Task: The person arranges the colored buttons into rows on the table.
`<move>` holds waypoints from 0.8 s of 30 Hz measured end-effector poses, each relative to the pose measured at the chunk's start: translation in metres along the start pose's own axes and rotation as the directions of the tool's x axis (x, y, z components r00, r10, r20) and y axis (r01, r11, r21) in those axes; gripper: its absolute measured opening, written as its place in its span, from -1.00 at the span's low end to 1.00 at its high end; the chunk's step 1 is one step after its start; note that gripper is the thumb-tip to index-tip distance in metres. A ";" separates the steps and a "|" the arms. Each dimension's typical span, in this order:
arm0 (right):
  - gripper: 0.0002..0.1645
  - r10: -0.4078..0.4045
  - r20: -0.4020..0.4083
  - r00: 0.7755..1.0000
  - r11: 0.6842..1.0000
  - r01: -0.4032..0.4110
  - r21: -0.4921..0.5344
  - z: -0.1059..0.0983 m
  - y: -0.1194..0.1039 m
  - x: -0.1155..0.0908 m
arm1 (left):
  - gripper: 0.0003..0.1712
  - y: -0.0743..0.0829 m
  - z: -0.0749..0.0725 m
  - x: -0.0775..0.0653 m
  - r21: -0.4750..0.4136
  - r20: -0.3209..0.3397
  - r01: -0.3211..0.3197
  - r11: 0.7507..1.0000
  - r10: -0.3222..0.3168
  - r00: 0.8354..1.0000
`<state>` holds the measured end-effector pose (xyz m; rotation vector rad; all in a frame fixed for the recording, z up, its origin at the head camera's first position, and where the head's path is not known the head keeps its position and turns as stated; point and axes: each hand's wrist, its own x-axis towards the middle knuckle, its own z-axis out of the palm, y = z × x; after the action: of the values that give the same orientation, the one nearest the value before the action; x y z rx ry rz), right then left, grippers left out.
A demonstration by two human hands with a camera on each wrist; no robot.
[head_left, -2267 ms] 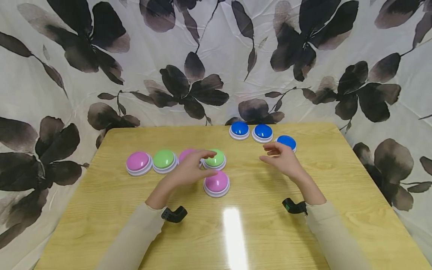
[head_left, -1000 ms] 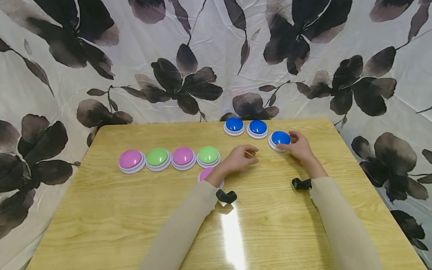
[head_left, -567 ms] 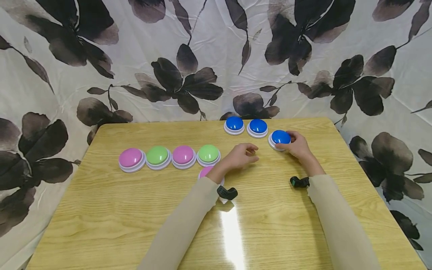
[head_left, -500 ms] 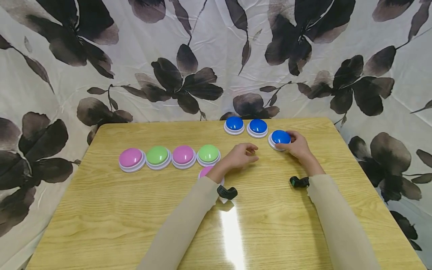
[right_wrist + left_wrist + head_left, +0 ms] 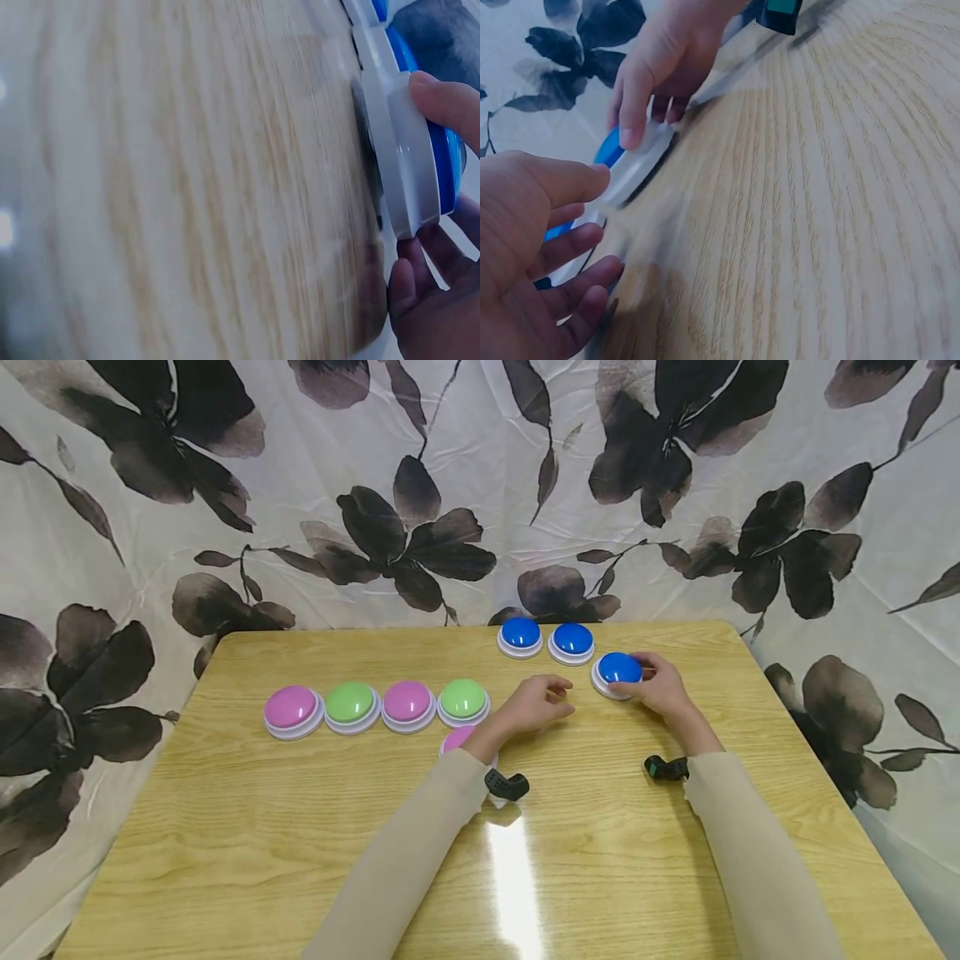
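My right hand (image 5: 658, 683) grips the rim of a blue dome push button (image 5: 619, 668) with a white base, thumb on the near side and fingers round the right side. In the right wrist view the thumb presses on the white base (image 5: 409, 150). My left hand (image 5: 536, 703) hovers to the left of that button, fingers loosely bent, holding nothing. Two more blue buttons stand at the back edge, a left one (image 5: 521, 633) and a right one (image 5: 572, 640). Under my left forearm a pink button (image 5: 459, 739) is partly hidden.
A row of touching buttons runs across the left: pink (image 5: 291, 707), green (image 5: 349, 703), pink (image 5: 407, 702) and green (image 5: 462, 698). The wooden table (image 5: 300, 843) ends at a floral cloth (image 5: 465, 502) behind.
My left hand has moved right from over the pink and green buttons. My right hand has taken hold of the nearest blue button, which has lately shifted slightly left.
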<state>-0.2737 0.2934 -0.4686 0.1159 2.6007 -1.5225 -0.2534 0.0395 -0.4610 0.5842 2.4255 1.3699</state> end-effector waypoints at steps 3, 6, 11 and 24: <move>0.02 -0.034 0.022 0.999 0.999 0.034 -0.016 0.002 -0.003 -0.004 | -0.48 0.001 -0.001 0.001 0.014 -0.024 0.011 1.000 -0.011 1.000; 0.00 -0.069 0.047 0.996 0.997 0.071 -0.036 0.005 -0.005 -0.009 | -0.43 0.001 -0.001 0.003 0.028 -0.047 0.025 0.999 -0.024 0.999; -0.01 -0.109 0.090 0.990 0.992 0.114 -0.046 0.012 -0.010 -0.015 | -0.36 -0.002 0.000 0.005 0.044 -0.070 0.038 0.998 -0.034 0.997; -0.06 -0.158 0.150 0.976 0.985 0.167 -0.047 0.023 -0.036 -0.035 | -0.16 -0.007 -0.007 0.007 0.037 -0.082 0.023 0.999 -0.020 0.996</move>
<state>-0.2421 0.2560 -0.4438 -0.2114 2.5894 -1.4400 -0.2635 0.0346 -0.4638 0.5191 2.5196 1.3677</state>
